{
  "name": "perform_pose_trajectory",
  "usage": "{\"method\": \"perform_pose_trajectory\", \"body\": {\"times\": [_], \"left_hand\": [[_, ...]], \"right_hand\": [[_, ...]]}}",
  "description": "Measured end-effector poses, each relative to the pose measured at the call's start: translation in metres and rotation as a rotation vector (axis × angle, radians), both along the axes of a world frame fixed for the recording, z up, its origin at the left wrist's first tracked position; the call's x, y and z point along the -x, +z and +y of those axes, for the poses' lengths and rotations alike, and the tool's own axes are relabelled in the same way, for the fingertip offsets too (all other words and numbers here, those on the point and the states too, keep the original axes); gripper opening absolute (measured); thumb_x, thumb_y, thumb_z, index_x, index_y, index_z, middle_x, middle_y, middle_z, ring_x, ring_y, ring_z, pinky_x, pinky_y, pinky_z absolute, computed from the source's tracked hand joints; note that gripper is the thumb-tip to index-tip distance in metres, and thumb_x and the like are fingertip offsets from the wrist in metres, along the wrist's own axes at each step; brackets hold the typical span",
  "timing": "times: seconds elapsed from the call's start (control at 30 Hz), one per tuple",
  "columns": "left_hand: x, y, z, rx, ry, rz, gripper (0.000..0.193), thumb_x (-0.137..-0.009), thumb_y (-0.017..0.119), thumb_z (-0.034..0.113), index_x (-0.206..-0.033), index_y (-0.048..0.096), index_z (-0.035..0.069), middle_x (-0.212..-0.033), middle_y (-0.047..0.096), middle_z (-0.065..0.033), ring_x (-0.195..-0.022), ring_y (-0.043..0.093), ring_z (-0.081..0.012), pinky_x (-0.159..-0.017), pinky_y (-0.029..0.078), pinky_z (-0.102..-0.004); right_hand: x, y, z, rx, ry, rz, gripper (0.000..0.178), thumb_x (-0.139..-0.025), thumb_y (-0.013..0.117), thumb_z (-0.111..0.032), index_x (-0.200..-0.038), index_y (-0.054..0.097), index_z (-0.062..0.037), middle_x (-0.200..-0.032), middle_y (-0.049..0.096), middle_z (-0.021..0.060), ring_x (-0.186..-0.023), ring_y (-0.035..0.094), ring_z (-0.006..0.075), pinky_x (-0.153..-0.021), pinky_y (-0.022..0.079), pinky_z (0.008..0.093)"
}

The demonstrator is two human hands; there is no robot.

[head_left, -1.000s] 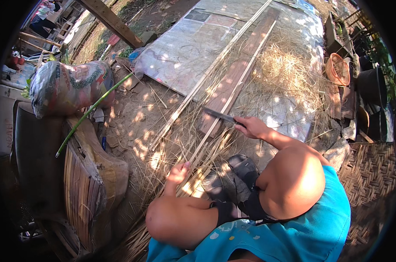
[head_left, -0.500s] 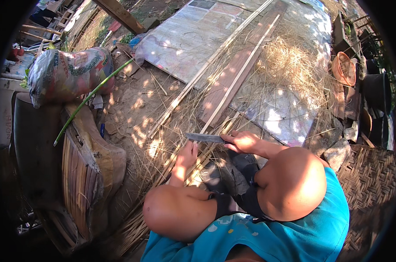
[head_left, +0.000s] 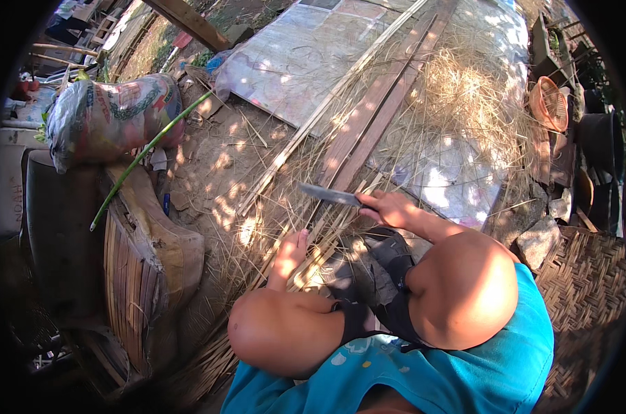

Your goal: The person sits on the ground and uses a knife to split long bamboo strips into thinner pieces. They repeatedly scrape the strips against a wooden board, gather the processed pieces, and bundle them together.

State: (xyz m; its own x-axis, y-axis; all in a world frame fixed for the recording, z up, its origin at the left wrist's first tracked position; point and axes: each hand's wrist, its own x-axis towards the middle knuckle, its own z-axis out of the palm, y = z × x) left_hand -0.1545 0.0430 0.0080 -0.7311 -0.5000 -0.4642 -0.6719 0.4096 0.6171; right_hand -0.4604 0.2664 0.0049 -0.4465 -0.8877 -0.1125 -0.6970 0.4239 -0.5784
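A long, thin strip (head_left: pixel 383 97), apparently bamboo and dark on the side facing up, lies along a brown wooden plank (head_left: pixel 373 136). Its near end reaches my left hand (head_left: pixel 289 252), whose fingers are closed around it. My right hand (head_left: pixel 390 209) grips a knife (head_left: pixel 330 196) by the handle. The broad grey blade points left, just above the strip and apart from my left fingers. Pale split strips (head_left: pixel 318 257) and thin shavings lie under and around both hands, between my bent knees.
Long pale strips (head_left: pixel 306 143) lie left of the plank. A printed sheet (head_left: pixel 285 76) carries a heap of curly shavings (head_left: pixel 458 93). At left, a green stalk (head_left: pixel 144 153) leans by a stuffed sack (head_left: pixel 113 114) and a wooden block (head_left: pixel 168 241). To the right are an orange basket (head_left: pixel 549 103) and woven matting (head_left: pixel 582 283).
The strip showed a pale face before and now shows a dark one. My right hand has raised the knife slightly off it, and my left hand has drawn back a little.
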Motion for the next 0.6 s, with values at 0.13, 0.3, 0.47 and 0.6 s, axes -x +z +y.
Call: {"method": "perform_pose_trajectory", "body": {"times": [0.13,0.3,0.47,0.6], "left_hand": [[-0.098,-0.014,-0.013,-0.040,-0.019,-0.028,0.050,-0.108,0.045,0.034,-0.075,0.061,0.000,-0.059,0.055,-0.0107,-0.059,0.055,-0.0192,-0.059,0.043,-0.0391],[-0.088,-0.021,-0.009,0.001,0.081,-0.071,0.037,-0.102,0.055,0.038,-0.094,0.066,0.003,-0.077,0.067,-0.0207,-0.071,0.066,-0.0375,-0.069,0.050,-0.0457],[0.010,-0.010,0.007,0.271,-0.155,-0.142,0.038,-0.106,0.048,0.035,-0.120,0.061,0.002,-0.090,0.069,-0.0261,-0.085,0.067,-0.0453,-0.074,0.055,-0.0510],[-0.035,-0.034,0.008,0.490,-0.199,0.057,0.039,-0.107,0.044,0.036,-0.106,0.065,0.003,-0.078,0.067,-0.0246,-0.075,0.066,-0.0451,-0.072,0.053,-0.0539]], "right_hand": [[0.152,-0.018,0.014,0.075,-0.420,0.226,0.034,-0.104,0.052,-0.039,-0.122,0.060,-0.0114,-0.080,0.068,0.0240,-0.079,0.068,0.0461,-0.068,0.053,0.0562],[0.148,0.011,0.022,0.121,-0.462,0.169,0.031,-0.105,0.051,-0.035,-0.117,0.058,-0.0076,-0.075,0.068,0.0232,-0.073,0.067,0.0460,-0.067,0.053,0.0562],[-0.039,0.009,0.001,-0.068,0.190,-0.112,0.045,-0.104,0.050,-0.045,-0.142,0.051,-0.0196,-0.101,0.066,0.0242,-0.086,0.068,0.0453,-0.077,0.056,0.0524],[0.077,-0.021,0.024,0.104,-0.320,0.133,0.041,-0.103,0.053,-0.043,-0.134,0.057,-0.0174,-0.092,0.068,0.0220,-0.083,0.068,0.0449,-0.073,0.056,0.0540]]}}
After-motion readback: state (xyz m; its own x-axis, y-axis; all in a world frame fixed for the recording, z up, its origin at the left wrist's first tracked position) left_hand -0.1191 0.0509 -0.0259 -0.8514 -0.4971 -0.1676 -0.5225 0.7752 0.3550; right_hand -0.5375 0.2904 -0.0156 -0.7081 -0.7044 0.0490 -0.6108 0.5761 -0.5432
